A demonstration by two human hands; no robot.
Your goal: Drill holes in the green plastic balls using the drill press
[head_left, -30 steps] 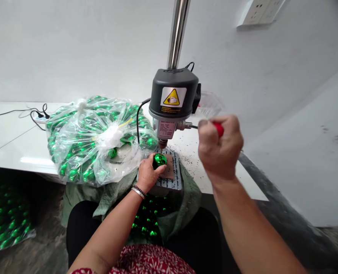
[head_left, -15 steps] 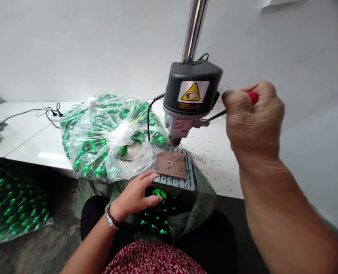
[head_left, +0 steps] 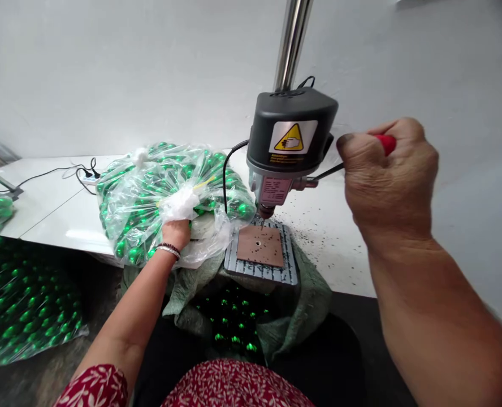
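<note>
My right hand (head_left: 389, 178) is closed round the red-knobbed feed lever (head_left: 332, 169) of a small drill press (head_left: 293, 133). Its thin bit hangs over a brown square board (head_left: 260, 246) with a small hole, lying on the grooved metal base plate (head_left: 291, 265). My left hand (head_left: 177, 233) reaches into the clear plastic bag (head_left: 178, 204) of shiny green balls (head_left: 135, 254), left of the drill. The plastic and the balls hide its fingers. Below the base plate, a dark green woven sack (head_left: 310, 316) hangs open with more green balls (head_left: 234, 325) inside.
Dark shavings are scattered on the board and the white table (head_left: 331, 237). A power strip (head_left: 90, 178) with black cords lies behind the bag. Another large bag of green balls (head_left: 26, 305) stands on the floor at the left.
My left hand has moved from the base plate's front edge leftward into the clear bag. A green ball below that hand no longer shows there. My right hand keeps its hold on the lever.
</note>
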